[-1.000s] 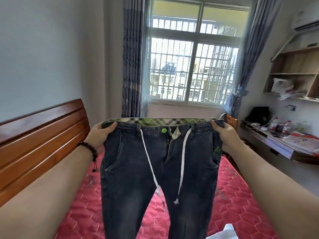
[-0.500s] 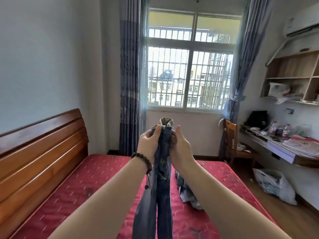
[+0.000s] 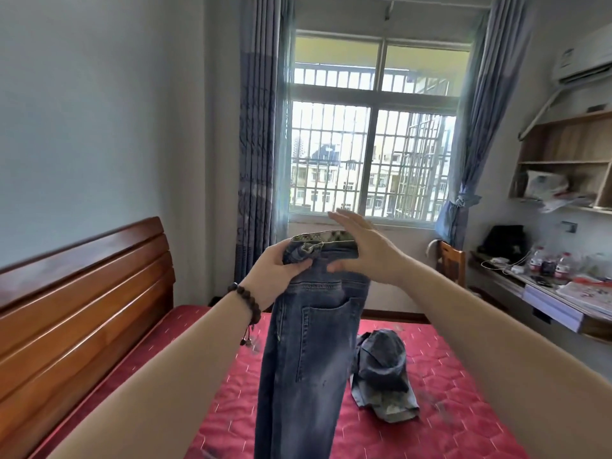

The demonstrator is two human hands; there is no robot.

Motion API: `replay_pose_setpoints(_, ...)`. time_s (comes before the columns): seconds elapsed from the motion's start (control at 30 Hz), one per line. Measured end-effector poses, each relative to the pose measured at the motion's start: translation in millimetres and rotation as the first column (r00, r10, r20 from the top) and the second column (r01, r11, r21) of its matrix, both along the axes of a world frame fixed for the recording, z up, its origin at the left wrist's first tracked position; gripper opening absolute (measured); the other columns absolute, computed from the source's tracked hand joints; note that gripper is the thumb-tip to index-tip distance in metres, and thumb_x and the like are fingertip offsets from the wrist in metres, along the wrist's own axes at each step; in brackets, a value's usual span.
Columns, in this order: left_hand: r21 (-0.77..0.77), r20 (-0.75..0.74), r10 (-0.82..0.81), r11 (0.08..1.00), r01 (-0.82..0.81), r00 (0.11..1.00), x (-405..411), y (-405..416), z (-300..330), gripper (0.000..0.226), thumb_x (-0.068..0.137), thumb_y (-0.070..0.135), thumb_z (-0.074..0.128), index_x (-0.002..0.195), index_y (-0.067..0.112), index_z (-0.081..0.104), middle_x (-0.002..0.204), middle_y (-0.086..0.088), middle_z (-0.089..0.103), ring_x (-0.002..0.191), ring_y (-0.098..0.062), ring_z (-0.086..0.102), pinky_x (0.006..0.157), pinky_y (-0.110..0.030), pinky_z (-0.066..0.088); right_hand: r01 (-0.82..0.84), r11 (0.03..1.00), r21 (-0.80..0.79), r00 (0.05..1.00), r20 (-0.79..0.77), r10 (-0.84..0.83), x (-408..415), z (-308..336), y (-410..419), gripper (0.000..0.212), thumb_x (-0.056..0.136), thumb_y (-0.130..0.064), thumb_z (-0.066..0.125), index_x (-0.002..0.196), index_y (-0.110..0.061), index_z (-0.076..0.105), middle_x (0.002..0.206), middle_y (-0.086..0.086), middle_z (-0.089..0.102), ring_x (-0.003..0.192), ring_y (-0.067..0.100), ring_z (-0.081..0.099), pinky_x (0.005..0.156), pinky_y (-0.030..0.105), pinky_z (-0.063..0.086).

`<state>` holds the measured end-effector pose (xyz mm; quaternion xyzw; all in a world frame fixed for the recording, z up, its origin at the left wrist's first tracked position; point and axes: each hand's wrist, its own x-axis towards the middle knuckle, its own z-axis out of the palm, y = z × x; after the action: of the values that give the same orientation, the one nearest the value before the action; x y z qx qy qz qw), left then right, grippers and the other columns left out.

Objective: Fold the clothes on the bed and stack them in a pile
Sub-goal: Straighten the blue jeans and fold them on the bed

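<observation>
The bed [image 3: 463, 409], covered in red quilting, carries one crumpled garment [image 3: 384, 372] near its middle, toward the right edge; that piece is unfolded and no pile is visible anywhere on the bed.

The jeans [image 3: 308, 359] hang above the bed, held at the waistband, with the legs dropping out of view at the bottom. A second ago they were spread front-on at full width, drawstring showing; half a second ago the two sides were pressed together edge-on. They now hang doubled lengthwise, leg over leg, with a back pocket facing the camera.

The left hand [image 3: 278, 276], a bead bracelet at its wrist, has its grip clamped on the gathered corner of the waistband and bears the weight. The right hand [image 3: 361, 251] has released its earlier pinch: fingers straight and apart, palm flat against the waistband's outer side, thumb underneath.

Judgement: the first lengthwise fold is done. The jeans remain to be laid on the bed and folded across; the second garment is untouched.
</observation>
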<state>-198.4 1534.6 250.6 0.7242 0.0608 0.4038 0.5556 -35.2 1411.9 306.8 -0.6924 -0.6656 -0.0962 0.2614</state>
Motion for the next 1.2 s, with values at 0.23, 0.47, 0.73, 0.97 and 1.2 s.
replay_pose_setpoints(0.23, 0.018, 0.061, 0.106, 0.994, -0.108, 0.992, -14.7, 12.6, -12.0, 0.028, 0.082, 0.017, 0.074, 0.109, 0.022, 0.067, 0.101, 0.004, 0.074, 0.095, -0.013, 0.069, 0.08, -0.025, 0.056, -0.115, 0.993, -0.01, 0.99, 0.078, 0.115, 2.1, 9.8, 26.2, 0.036, 0.076, -0.042, 0.077, 0.09, -0.014, 0.059, 0.083, -0.002, 0.065, 0.076, 0.015, 0.058, 0.07, 0.026, 0.042)
replay_pose_setpoints(0.47, -0.074, -0.133, 0.114, 0.989, -0.125, 0.985, -31.5, 34.8, -59.3, 0.011, 0.081, 0.013, 0.075, 0.087, 0.022, 0.076, 0.092, 0.0, 0.076, 0.089, -0.016, 0.071, 0.08, -0.032, 0.057, -0.128, 0.987, 0.093, 0.992, 0.002, 0.129, -2.6, 9.8, 39.0, 0.028, 0.075, -0.033, 0.079, 0.075, -0.026, 0.052, 0.069, -0.016, 0.054, 0.066, -0.011, 0.051, 0.062, 0.008, 0.036)
replay_pose_setpoints(0.73, -0.028, -0.228, -0.027, 0.999, 0.021, 0.973, -59.8, 46.0, -59.9, 0.007, 0.084, 0.011, 0.072, 0.085, 0.016, 0.076, 0.089, -0.004, 0.076, 0.084, -0.016, 0.071, 0.071, -0.024, 0.055, 0.086, 0.922, -0.376, 0.993, 0.109, -0.048, -5.7, 11.5, 26.4, 0.046, 0.067, -0.04, 0.083, 0.091, -0.005, 0.066, 0.09, 0.01, 0.068, 0.083, 0.027, 0.061, 0.079, 0.035, 0.047)
replay_pose_setpoints(0.97, 0.002, -0.319, -0.075, 0.997, 0.08, 0.945, -92.6, 57.8, -80.0, 0.009, 0.08, 0.02, 0.076, 0.089, 0.022, 0.076, 0.093, -0.002, 0.075, 0.087, -0.017, 0.071, 0.078, -0.029, 0.056, 0.049, 0.959, -0.28, 0.996, -0.059, -0.068, -22.4, -32.2, 18.6, 0.031, 0.08, -0.034, 0.075, 0.097, -0.009, 0.07, 0.088, 0.007, 0.07, 0.087, 0.026, 0.062, 0.083, 0.036, 0.047)
replay_pose_setpoints(1.2, -0.096, -0.426, 0.07, 0.988, -0.122, 0.902, -129.9, 20.3, -128.1, 0.012, 0.077, 0.013, 0.079, 0.088, 0.016, 0.073, 0.084, 0.006, 0.076, 0.08, -0.013, 0.072, 0.065, -0.021, 0.057, 0.007, 1.0, -0.01, 0.998, 0.069, -0.006, -69.8, -11.3, -1.2, 0.036, 0.086, -0.044, 0.065, 0.08, -0.008, 0.064, 0.072, 0.003, 0.063, 0.07, 0.02, 0.055, 0.069, 0.032, 0.041)
